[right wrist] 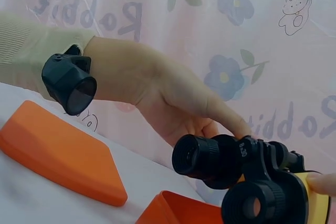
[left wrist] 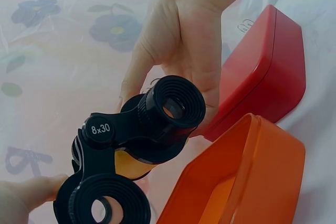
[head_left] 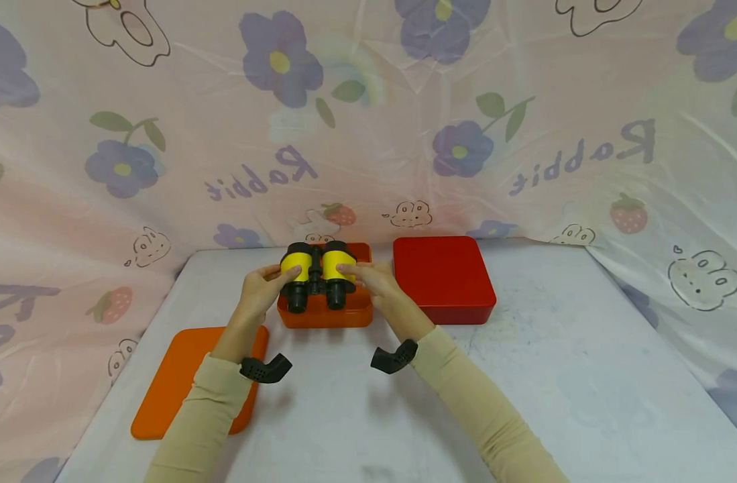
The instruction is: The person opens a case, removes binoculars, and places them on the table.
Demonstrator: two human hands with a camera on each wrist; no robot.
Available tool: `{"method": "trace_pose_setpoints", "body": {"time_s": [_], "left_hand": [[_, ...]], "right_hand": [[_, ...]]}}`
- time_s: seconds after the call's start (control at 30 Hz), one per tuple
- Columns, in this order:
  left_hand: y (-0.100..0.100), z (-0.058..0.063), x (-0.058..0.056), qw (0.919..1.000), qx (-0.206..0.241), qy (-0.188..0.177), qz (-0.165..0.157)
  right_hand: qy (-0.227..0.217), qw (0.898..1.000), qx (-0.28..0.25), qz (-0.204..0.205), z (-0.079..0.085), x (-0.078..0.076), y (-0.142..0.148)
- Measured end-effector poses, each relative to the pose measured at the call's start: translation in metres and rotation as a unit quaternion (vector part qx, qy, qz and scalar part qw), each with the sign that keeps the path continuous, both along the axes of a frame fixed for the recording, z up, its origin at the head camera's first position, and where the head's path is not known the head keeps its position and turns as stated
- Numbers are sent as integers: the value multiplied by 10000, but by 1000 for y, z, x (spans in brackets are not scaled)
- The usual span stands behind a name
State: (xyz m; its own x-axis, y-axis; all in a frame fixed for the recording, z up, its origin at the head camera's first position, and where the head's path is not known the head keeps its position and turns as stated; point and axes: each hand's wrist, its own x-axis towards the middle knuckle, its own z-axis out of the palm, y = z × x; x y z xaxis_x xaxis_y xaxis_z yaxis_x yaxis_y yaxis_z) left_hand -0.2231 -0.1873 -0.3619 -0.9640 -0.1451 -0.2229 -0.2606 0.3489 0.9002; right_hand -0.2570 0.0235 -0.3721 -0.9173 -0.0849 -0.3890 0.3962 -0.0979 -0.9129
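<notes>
Both hands hold a pair of black and yellow binoculars [head_left: 315,272] above an open orange box [head_left: 326,319]. My left hand [head_left: 261,287] grips the left barrel, thumb on the yellow band. On the other barrel, my right hand [head_left: 377,282] has the same kind of grip. The eyepieces point back toward me, and "8x30" shows on the hinge cap of the binoculars [left wrist: 98,129] in the left wrist view. Below them, the orange box [left wrist: 273,166] stands with its top uncovered. In the right wrist view, the left hand [right wrist: 181,98] reaches round the far barrel.
An orange lid [head_left: 175,376] lies flat at the left, partly under the left forearm. A closed red box [head_left: 443,278] stands right of the orange box, near the right hand. Behind the white table [head_left: 555,376] hangs a printed cloth [head_left: 374,121].
</notes>
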Motion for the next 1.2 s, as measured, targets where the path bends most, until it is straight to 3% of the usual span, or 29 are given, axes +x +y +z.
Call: {"method": "trace_pose_setpoints", "body": {"time_s": [1.2], "left_hand": [[-3,2,27,9995,-64,-26,-305]], "right_hand": [[-10,9965,646,528,-2,23,7]]}}
